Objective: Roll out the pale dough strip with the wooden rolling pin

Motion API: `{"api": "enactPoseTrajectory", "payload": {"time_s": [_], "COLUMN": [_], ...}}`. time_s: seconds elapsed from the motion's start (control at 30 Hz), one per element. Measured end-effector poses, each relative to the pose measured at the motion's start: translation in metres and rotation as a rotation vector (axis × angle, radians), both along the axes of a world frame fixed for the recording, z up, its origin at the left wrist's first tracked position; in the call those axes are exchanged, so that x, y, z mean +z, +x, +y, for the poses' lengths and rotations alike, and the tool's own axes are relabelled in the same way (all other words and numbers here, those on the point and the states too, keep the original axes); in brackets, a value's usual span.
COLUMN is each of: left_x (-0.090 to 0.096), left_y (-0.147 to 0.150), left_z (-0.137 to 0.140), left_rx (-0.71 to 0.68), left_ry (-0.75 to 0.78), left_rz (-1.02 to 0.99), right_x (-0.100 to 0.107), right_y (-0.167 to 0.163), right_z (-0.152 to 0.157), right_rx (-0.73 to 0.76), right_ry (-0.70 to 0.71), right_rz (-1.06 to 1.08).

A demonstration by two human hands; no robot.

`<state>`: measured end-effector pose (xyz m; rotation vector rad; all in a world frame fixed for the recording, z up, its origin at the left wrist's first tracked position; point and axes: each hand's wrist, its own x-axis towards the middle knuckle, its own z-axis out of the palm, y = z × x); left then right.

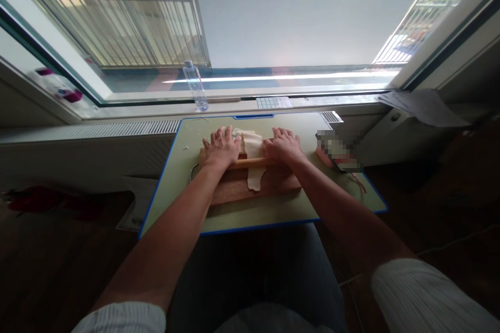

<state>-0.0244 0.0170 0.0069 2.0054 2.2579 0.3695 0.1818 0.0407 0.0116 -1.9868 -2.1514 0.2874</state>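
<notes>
The left hand (223,148) and right hand (284,146), fingers outstretched, lie palm-down on a rolling pin (251,163) crossing a dough strip (253,145) on a wooden board (233,189).

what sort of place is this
Looks like the window side of an indoor room; whether home, school or workplace isn't clear. A blue-edged table stands by a wide window, and a clear bottle stands on the sill.

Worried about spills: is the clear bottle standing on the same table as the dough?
No, the bottle stands on the windowsill, beyond the table that bears the dough.
</notes>
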Motion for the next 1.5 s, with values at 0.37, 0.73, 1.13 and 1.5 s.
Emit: {"api": "enactPoseTrajectory", "payload": {"time_s": [0.37, 0.73, 1.13, 1.5], "left_x": [0.011, 0.001, 0.005, 0.008], "left_y": [0.01, 0.02, 0.015, 0.005], "left_z": [-0.04, -0.105, -0.075, -0.012], "left_rx": [0.005, 0.005, 0.019, 0.025], "left_ry": [-0.073, 0.043, -0.037, -0.054], "left_rz": [0.035, 0.079, 0.044, -0.014], "right_x": [0.0, -0.002, -0.003, 0.005], "right_y": [0.007, 0.012, 0.011, 0.002], "right_z": [-0.048, -0.119, -0.087, -0.014], "right_rx": [-0.016, -0.013, -0.002, -0.009], "right_ry": [-0.007, 0.131, 0.078, -0.049], "right_rz": [-0.037, -0.117, -0.12, -0.042]}}
